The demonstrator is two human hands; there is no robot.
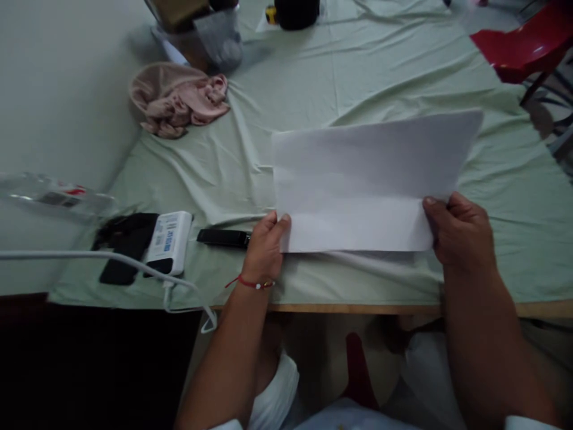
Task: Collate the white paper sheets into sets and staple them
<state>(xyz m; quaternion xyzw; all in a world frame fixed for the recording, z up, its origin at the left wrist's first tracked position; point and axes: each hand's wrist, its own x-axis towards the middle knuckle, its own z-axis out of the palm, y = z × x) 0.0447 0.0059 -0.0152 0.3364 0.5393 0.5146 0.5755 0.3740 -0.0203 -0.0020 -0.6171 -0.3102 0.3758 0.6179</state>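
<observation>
A blank white sheet of paper [358, 185] spans the space between my two hands, over the cloth-covered table. My left hand [266, 242] pinches its lower left corner, thumb on top. At the lower right edge, my right hand [463, 230] grips the paper with the thumb in front and the fingers behind. The paper's right side bends upward. Whether it is one sheet or several, I cannot tell. Just left of my left hand lies a black stapler-like object [222, 237], its right end partly hidden by the hand.
A white power bank [172, 239] with a cable [111, 255] lies at left beside a black pouch [129, 239]. Near the wall are a plastic bottle [58, 196], a pink cloth [183, 101] and a clear bin [215, 42]. A red chair [528, 48] stands at far right.
</observation>
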